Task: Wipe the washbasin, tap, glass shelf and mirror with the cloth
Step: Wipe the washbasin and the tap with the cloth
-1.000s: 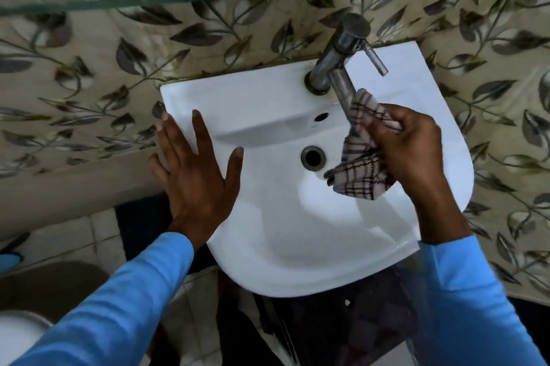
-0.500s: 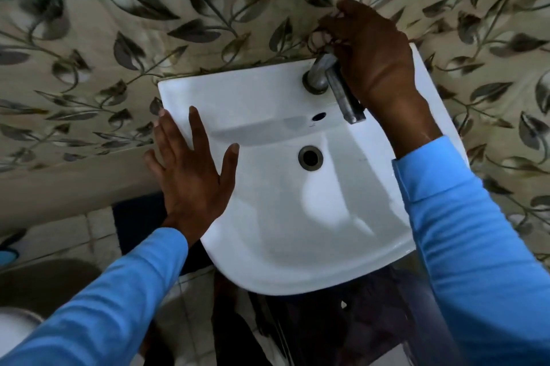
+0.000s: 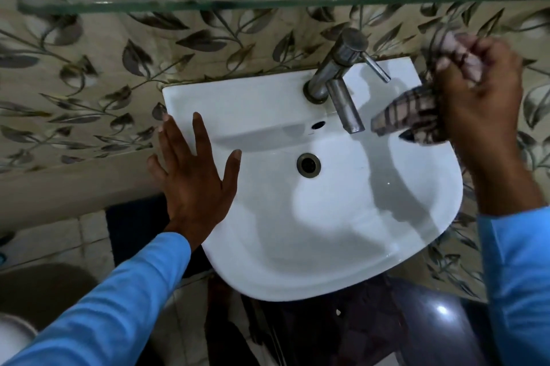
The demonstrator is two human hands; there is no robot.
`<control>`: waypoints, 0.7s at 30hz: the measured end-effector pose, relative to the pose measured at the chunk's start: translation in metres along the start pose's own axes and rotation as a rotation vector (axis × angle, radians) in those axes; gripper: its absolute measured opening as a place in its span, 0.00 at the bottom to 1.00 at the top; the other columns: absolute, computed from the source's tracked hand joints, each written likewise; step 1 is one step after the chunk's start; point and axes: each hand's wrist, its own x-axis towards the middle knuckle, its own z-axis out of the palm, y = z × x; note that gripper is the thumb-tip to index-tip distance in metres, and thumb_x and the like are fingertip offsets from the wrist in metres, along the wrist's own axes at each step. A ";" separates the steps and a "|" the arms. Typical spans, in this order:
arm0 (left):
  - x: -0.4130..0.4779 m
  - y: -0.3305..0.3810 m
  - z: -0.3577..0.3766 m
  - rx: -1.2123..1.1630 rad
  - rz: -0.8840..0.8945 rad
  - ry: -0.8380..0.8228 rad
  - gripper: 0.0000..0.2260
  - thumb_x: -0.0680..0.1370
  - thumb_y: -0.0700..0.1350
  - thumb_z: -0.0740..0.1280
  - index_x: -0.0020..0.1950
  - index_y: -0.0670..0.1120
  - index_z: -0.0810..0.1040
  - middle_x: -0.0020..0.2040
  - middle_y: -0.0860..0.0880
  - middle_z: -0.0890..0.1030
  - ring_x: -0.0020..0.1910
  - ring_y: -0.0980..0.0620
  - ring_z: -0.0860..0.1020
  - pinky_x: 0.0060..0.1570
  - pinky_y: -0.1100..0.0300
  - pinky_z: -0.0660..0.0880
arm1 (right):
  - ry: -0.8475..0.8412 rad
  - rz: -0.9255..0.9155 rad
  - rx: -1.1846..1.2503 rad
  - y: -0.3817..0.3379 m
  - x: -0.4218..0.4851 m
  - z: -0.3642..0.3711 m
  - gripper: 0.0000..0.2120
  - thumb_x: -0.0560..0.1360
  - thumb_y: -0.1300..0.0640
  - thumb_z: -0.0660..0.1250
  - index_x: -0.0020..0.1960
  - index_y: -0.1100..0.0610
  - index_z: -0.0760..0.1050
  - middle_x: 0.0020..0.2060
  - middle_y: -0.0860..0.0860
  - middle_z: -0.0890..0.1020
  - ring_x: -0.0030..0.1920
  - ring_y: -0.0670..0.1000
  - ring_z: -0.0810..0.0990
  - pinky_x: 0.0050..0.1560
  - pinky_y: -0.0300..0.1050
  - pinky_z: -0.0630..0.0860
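The right hand [image 3: 479, 97] is fisted on the checked brown-and-cream cloth [image 3: 407, 115], its grip bunched tight around the fabric, beside the rear right corner of the white ceramic washbasin [image 3: 342, 231]; a loose tail hangs towards the bowl. The left hand [image 3: 193, 175] lies flat, fingers spread, holding nothing, on the basin's left rim. The brushed steel lever tap [image 3: 339, 79] stands apart from the cloth. For a sound pass, the cloth should be opened from its bunch and wrapped around spout and lever. The green-edged glass shelf [image 3: 268, 3] crosses above; the mirror is out of view. The cloth is blurred, apparently mid-motion
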 end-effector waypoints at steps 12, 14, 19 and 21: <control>0.001 0.000 -0.004 -0.005 -0.009 -0.025 0.39 0.79 0.69 0.43 0.85 0.49 0.43 0.83 0.35 0.44 0.82 0.35 0.48 0.73 0.29 0.53 | -0.298 -0.460 -0.447 -0.048 0.008 0.082 0.22 0.79 0.51 0.62 0.73 0.47 0.71 0.72 0.50 0.74 0.69 0.58 0.75 0.62 0.59 0.76; 0.001 0.000 -0.005 -0.020 -0.010 -0.036 0.39 0.79 0.69 0.43 0.85 0.50 0.42 0.83 0.35 0.43 0.83 0.35 0.47 0.74 0.29 0.52 | -0.268 -0.448 -0.413 -0.042 0.000 0.071 0.20 0.81 0.50 0.62 0.72 0.49 0.71 0.64 0.53 0.80 0.62 0.59 0.80 0.54 0.57 0.80; 0.000 0.001 -0.006 -0.055 -0.006 -0.046 0.39 0.80 0.69 0.45 0.85 0.50 0.42 0.83 0.35 0.43 0.82 0.35 0.47 0.74 0.29 0.51 | -0.428 -0.156 -0.378 -0.059 -0.023 0.006 0.13 0.81 0.47 0.66 0.64 0.45 0.79 0.38 0.56 0.82 0.33 0.60 0.84 0.34 0.41 0.81; 0.001 0.001 -0.007 -0.060 -0.006 -0.053 0.39 0.80 0.69 0.46 0.85 0.50 0.43 0.83 0.35 0.43 0.82 0.34 0.47 0.74 0.29 0.51 | -0.415 -0.142 -0.354 -0.062 -0.008 -0.013 0.13 0.78 0.49 0.69 0.60 0.51 0.83 0.44 0.56 0.85 0.41 0.54 0.85 0.41 0.36 0.77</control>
